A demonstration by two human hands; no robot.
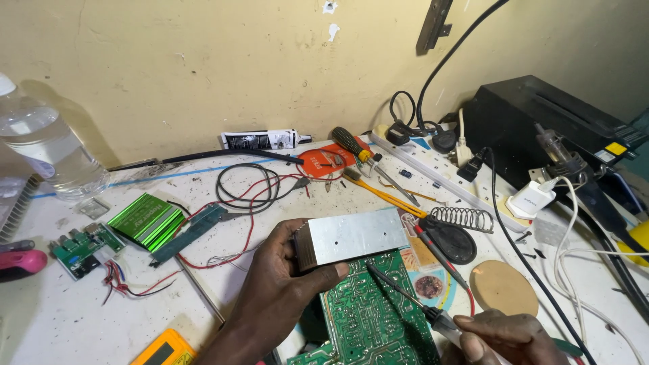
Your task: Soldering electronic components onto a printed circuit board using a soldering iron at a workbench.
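Here, ribbed metal heatsink (351, 236), green board (372, 318), left hand (284, 284).

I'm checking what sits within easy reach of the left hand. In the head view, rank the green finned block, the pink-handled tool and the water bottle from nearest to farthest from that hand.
From the left hand:
1. Green finned block, up and left of it.
2. Pink-handled tool, at the left edge.
3. Water bottle, far upper left by the wall.

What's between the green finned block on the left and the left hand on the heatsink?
Head view: a long dark-green circuit strip with red wires lies between the green finned block and the left hand.
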